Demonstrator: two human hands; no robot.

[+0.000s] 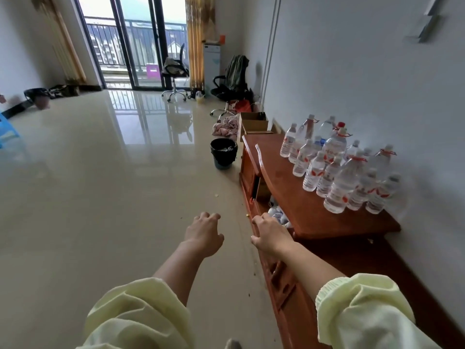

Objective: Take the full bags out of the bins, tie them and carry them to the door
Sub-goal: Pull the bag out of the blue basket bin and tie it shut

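Glossy beige tile floor [100,185] fills most of the rm, running to glass balcony doors [133,44] at the far end w/ two office chairs [175,71] nearby. Along the right wall, a low red-brown wooden cabinet [314,210] carries a cluster of clear water bottles [337,167]; open cardboard box [254,122] just beyond it. Small bin [223,153] w/ black bag lining it, some rubbish inside, stands on the floor just beside the cabinet's far end, well ahead of both hands. Another black-bagged bin [37,96] sits far left by the wall. Left hand [203,233] reaches fwd, fingers loosely curled, holding nothing. Right hand [269,233] likewise empty, fingers bent, over the cabinet's front edge; contact unclear. Pale yellow sleeves [141,316] pushed up.
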